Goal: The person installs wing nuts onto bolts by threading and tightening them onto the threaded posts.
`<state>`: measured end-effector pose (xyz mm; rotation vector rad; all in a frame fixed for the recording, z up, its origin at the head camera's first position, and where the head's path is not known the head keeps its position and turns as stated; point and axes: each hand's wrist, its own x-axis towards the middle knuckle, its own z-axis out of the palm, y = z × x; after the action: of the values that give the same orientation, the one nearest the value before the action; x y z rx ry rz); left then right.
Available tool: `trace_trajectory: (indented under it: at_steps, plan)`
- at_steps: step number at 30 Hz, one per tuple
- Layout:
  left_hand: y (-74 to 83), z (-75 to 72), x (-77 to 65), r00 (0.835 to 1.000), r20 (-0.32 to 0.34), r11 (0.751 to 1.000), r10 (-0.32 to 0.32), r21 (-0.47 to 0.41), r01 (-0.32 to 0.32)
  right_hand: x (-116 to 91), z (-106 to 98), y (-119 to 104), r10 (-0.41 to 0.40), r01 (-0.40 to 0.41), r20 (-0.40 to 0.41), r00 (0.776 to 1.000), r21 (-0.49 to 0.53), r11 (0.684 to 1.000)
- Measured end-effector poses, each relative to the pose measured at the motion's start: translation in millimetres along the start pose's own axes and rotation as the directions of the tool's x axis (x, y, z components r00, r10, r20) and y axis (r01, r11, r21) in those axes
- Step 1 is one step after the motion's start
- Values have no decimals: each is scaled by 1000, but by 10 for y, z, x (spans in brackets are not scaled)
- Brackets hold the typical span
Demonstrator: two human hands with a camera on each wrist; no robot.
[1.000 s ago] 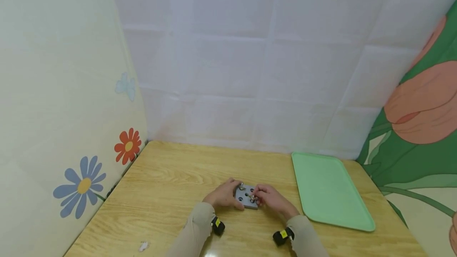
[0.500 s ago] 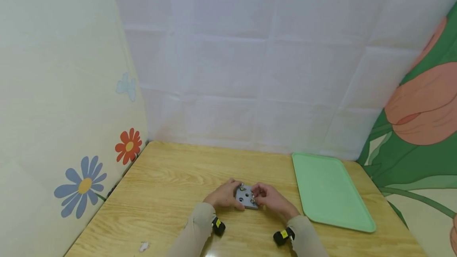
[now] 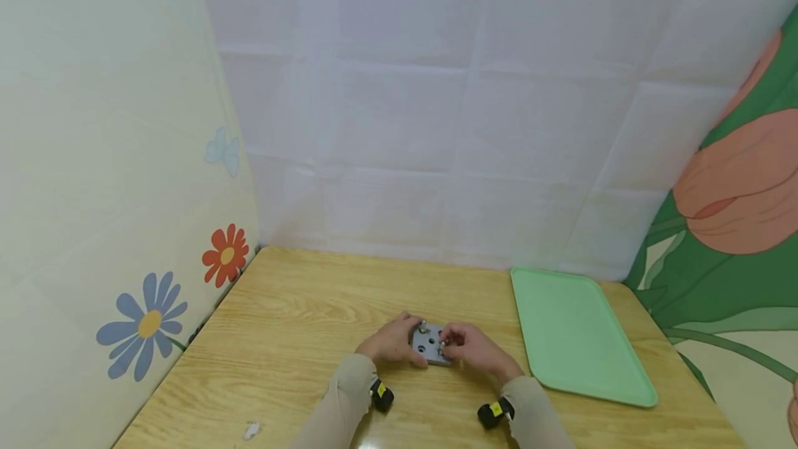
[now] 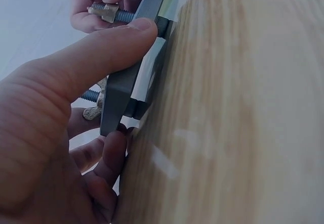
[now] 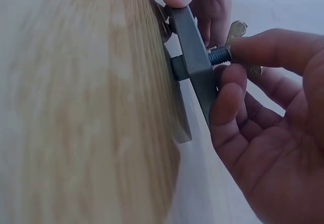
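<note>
In the head view a grey plate with round holes (image 3: 431, 354) is held just over the table, its left edge gripped by my left hand (image 3: 391, 340). The left wrist view shows the thumb (image 4: 109, 52) along the plate's edge and fingers beneath. Two bolts pass through the plate, heads down. A brass wing nut (image 4: 95, 106) sits against the plate on the bolt nearer my left hand. On the other bolt (image 5: 220, 56), a second wing nut (image 5: 237, 30) stands off the plate near the threaded end. My right hand (image 3: 476, 350) pinches this wing nut between thumb and fingers.
A light green tray (image 3: 582, 335) lies on the wooden table (image 3: 324, 296) to the right. A small whitish scrap (image 3: 251, 430) is near the front left. Cloth walls stand behind and at both sides.
My right fingertips have shifted around the wing nut, drawing back slightly and then closing on it again. My left hand and the plate have stayed in place.
</note>
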<state>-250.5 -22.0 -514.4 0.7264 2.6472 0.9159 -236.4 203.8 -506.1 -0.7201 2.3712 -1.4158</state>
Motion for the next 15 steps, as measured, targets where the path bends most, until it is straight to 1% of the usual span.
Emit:
trace_trajectory:
  at_steps: [5,10,12,15]
  plan:
    - [24,-9,-27,1000,-2,1000,-1,-5,1,-5,14,-25,25,-26,-25,999,-8,1000]
    - [19,-13,-25,1000,-6,1000,5,-6,-6,-17,12,-35,39,-40,-32,999,-12,999]
    - [9,-10,-17,1000,-7,1000,6,-7,-6,-17,8,-17,37,-37,-28,999,1,999]
    - [-2,-5,-8,1000,-10,1000,10,-10,-10,-17,4,-1,45,-44,-23,999,52,998]
